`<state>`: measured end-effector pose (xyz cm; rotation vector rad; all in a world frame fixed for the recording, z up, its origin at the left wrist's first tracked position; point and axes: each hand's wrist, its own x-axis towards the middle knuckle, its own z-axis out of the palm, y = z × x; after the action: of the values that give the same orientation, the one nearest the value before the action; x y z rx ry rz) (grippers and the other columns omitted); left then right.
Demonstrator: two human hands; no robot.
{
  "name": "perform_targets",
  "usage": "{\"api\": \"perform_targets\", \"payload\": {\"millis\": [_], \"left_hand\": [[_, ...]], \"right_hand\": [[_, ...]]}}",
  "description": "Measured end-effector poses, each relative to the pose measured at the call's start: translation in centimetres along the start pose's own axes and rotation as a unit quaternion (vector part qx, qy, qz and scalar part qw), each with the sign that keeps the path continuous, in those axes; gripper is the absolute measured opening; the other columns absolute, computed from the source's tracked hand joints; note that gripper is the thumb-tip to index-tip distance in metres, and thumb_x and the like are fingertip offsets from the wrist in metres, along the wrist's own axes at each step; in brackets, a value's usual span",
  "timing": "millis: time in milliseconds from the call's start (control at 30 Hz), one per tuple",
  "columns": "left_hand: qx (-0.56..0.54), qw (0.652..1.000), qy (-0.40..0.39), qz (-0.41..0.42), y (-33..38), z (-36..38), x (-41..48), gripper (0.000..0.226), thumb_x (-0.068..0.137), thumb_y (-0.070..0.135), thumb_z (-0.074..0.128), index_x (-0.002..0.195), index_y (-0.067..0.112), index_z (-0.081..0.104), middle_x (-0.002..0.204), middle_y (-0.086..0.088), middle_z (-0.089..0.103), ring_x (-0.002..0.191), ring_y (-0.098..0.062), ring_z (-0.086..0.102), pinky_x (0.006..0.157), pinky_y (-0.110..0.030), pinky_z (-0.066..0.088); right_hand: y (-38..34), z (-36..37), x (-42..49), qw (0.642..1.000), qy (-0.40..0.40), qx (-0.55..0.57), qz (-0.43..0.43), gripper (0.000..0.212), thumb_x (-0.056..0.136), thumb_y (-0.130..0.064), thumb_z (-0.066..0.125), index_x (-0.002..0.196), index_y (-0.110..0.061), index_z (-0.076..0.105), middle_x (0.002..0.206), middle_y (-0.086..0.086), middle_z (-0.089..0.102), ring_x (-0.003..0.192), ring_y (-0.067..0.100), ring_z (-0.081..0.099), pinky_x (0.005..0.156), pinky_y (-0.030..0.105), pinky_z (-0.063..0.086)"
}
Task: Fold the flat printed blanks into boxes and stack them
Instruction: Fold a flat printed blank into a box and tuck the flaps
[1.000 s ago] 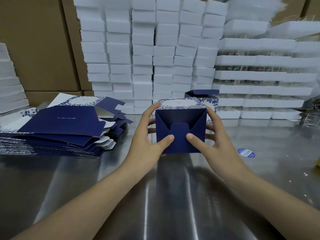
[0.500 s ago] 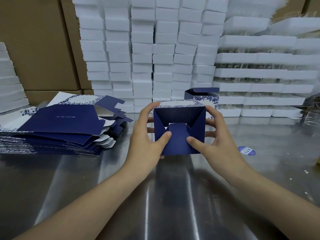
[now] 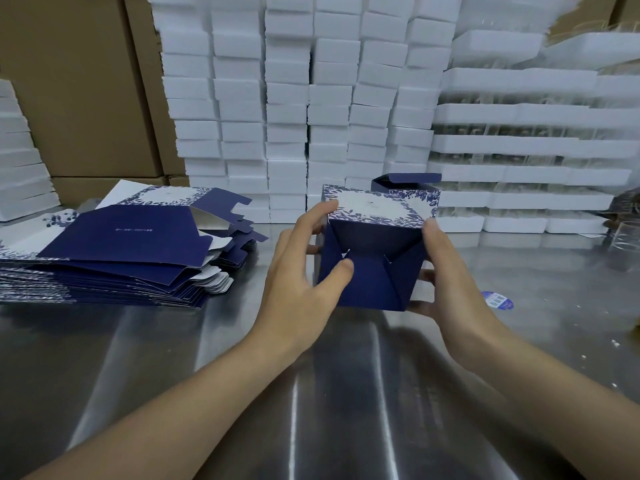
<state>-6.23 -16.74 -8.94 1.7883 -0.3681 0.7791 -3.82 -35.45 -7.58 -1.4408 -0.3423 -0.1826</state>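
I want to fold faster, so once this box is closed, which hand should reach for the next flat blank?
Left, probably. The pile of blanks lies beside the left hand, while the right hand grips the box and could set it down by the finished box.

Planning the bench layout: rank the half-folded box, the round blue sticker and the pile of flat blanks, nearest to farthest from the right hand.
1. half-folded box: held in the right hand.
2. round blue sticker: on the table, just right.
3. pile of flat blanks: far left.
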Motion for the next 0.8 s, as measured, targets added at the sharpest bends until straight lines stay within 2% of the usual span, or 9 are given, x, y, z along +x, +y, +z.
{"api": "perform_targets", "payload": {"millis": [100,200,367,467,500,567,633,733,800], "left_hand": [[0.039,0.999,0.000,0.014,-0.3,0.1,-0.1,0.075,0.087,0.019,0.074,0.144,0.060,0.045,0.131,0.025,0.052,0.120,0.002,0.058,0.093,-0.003,0.041],[0.062,0.998,0.007,0.021,-0.8,0.1,0.1,0.086,0.086,0.005,0.076,0.145,0.060,0.044,0.133,0.023,0.052,0.119,0.002,0.058,0.093,-0.003,0.042],[0.069,0.997,0.023,0.037,-1.0,0.0,0.3,0.086,0.087,0.001,0.076,0.147,0.053,0.045,0.139,0.017,0.054,0.123,0.004,0.055,0.093,-0.004,0.043],[0.049,0.998,0.025,0.021,-0.6,0.1,0.1,0.081,0.088,0.021,0.080,0.150,0.055,0.042,0.135,0.026,0.056,0.123,0.005,0.055,0.097,-0.008,0.044],[0.008,1.000,0.022,-0.011,-0.2,0.1,0.1,0.076,0.088,0.035,0.077,0.150,0.057,0.040,0.131,0.030,0.058,0.122,0.005,0.056,0.101,-0.015,0.047],[-0.103,0.991,0.021,-0.083,0.9,0.0,0.2,0.060,0.090,0.056,0.063,0.148,0.054,0.047,0.126,0.031,0.063,0.123,0.006,0.059,0.112,-0.038,0.048],[-0.160,0.980,0.025,-0.116,1.5,-0.1,0.6,0.048,0.095,0.061,0.051,0.138,0.044,0.062,0.130,0.026,0.069,0.124,0.008,0.060,0.117,-0.049,0.044],[-0.159,0.974,0.043,-0.157,1.8,-0.3,0.7,0.074,0.087,0.073,0.052,0.148,0.032,0.056,0.143,0.013,0.065,0.136,-0.002,0.055,0.123,-0.051,0.038],[-0.147,0.974,0.048,-0.169,1.5,-0.4,0.8,0.086,0.081,0.078,0.056,0.153,0.032,0.051,0.142,0.014,0.064,0.135,-0.002,0.056,0.122,-0.049,0.039]], "right_hand": [[-0.4,-0.1,0.3,0.999,0.005,0.025,0.036,0.036,0.102,-0.071,0.041,0.097,-0.059,0.075,0.104,-0.025,0.077,0.087,-0.003,0.074,0.060,0.026,0.061],[-0.4,-0.1,0.4,0.999,0.004,0.024,0.039,0.031,0.103,-0.063,0.047,0.095,-0.058,0.076,0.104,-0.025,0.077,0.084,-0.003,0.074,0.059,0.026,0.060],[-0.3,-0.5,0.5,1.000,-0.010,0.010,0.014,0.026,0.104,-0.057,0.050,0.098,-0.055,0.075,0.108,-0.024,0.076,0.086,-0.002,0.073,0.063,0.026,0.061],[-0.3,-0.6,0.4,1.000,-0.009,0.009,0.003,0.023,0.097,-0.059,0.054,0.105,-0.052,0.074,0.112,-0.023,0.075,0.088,-0.002,0.073,0.065,0.027,0.061],[-0.4,-0.7,0.5,1.000,-0.009,0.008,0.001,0.026,0.094,-0.058,0.054,0.109,-0.049,0.074,0.113,-0.022,0.076,0.088,-0.003,0.073,0.065,0.027,0.061],[-0.5,-0.9,0.6,1.000,-0.008,-0.003,-0.010,0.028,0.096,-0.045,0.055,0.118,-0.044,0.072,0.112,-0.020,0.076,0.089,-0.003,0.072,0.069,0.030,0.060],[-0.5,-1.0,0.8,0.999,-0.011,-0.028,-0.032,0.036,0.094,-0.025,0.058,0.122,-0.044,0.070,0.111,-0.018,0.076,0.090,-0.003,0.070,0.074,0.027,0.060],[-0.1,-1.0,0.5,0.992,0.001,-0.110,-0.070,0.065,0.090,-0.002,0.065,0.140,-0.043,0.055,0.124,-0.014,0.069,0.104,-0.002,0.068,0.082,0.023,0.061],[0.5,-0.9,0.4,0.978,0.011,-0.189,-0.085,0.087,0.090,0.010,0.068,0.154,-0.043,0.038,0.126,-0.011,0.060,0.107,0.003,0.064,0.085,0.021,0.059]]}}
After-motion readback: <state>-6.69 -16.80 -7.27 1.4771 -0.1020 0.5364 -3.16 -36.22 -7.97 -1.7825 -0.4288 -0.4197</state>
